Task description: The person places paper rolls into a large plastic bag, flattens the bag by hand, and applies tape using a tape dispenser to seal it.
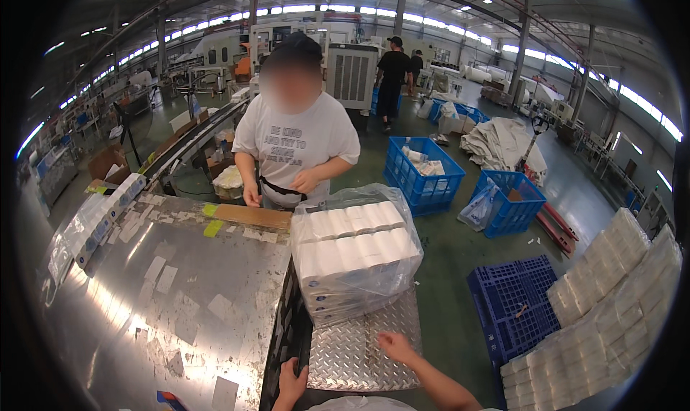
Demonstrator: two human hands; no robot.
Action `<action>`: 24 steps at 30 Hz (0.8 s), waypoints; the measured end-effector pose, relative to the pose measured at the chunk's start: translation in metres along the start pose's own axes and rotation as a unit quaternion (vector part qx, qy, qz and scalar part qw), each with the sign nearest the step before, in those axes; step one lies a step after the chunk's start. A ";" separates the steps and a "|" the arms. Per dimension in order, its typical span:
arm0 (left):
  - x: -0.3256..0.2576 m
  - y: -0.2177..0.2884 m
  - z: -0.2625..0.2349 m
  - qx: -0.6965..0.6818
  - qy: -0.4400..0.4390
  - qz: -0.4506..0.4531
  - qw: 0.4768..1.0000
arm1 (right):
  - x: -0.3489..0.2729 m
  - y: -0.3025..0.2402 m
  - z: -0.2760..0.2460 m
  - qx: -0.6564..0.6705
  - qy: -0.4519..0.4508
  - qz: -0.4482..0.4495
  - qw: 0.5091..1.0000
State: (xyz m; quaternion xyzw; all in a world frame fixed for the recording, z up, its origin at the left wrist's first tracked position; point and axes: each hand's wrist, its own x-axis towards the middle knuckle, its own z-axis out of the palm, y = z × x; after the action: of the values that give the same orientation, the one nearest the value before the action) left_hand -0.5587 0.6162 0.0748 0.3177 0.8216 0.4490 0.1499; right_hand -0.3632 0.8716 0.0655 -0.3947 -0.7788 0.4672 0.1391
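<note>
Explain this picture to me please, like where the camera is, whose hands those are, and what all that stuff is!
There's no robot here, just a person wearing a camera on their head. It looks down and sees very wide, so straight things look bent. At the bottom are that person's bare hands. The left hand is by the dark edge of a big metal table. The right hand is over a bumpy metal plate. Neither seems to hold anything. At the plate's far end is a big clear bag of white rolls. Scraps of paper lie on the table. Across from the hands stands a co-worker in a white shirt.
</note>
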 end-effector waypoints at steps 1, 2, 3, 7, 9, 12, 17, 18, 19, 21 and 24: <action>0.015 0.014 -0.001 -0.001 -0.004 0.014 1.000 | 0.011 -0.018 -0.019 -0.013 0.094 -0.036 0.995; 0.030 0.028 -0.005 0.001 -0.007 0.023 1.000 | 0.022 -0.042 -0.037 -0.009 0.178 -0.094 0.980; 0.046 0.041 -0.010 -0.003 0.024 0.073 0.997 | 0.035 -0.068 -0.051 -0.011 0.255 -0.151 0.955; 0.111 0.119 -0.019 0.048 0.105 0.180 0.977 | 0.110 -0.104 -0.093 -0.150 0.387 -0.191 0.890; 0.136 0.125 0.003 0.062 0.117 0.202 0.970 | 0.144 -0.083 -0.111 -0.163 0.411 -0.142 0.885; 0.164 0.151 0.036 0.119 0.096 0.189 0.970 | 0.178 -0.057 -0.139 -0.148 0.422 -0.048 0.893; 0.208 0.173 0.047 0.178 0.135 0.087 0.971 | 0.192 -0.060 -0.148 -0.086 0.353 -0.042 0.931; 0.216 0.156 0.050 0.217 0.172 0.070 0.958 | 0.193 -0.071 -0.135 -0.081 0.341 -0.047 0.935; 0.220 0.142 0.052 0.196 0.190 0.025 0.961 | 0.194 -0.064 -0.132 -0.118 0.307 -0.079 0.941; 0.240 0.142 0.051 0.148 0.200 -0.007 0.969 | 0.215 -0.038 -0.143 -0.129 0.322 -0.159 0.924; 0.282 0.141 0.037 0.048 0.079 -0.056 0.994 | 0.217 -0.060 -0.151 -0.121 0.283 -0.137 0.942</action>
State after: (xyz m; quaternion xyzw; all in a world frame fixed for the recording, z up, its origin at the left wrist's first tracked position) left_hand -0.6967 0.8804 0.1831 0.2419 0.8680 0.4233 0.0939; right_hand -0.4450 1.1107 0.1621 -0.4141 -0.8044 0.2155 0.3674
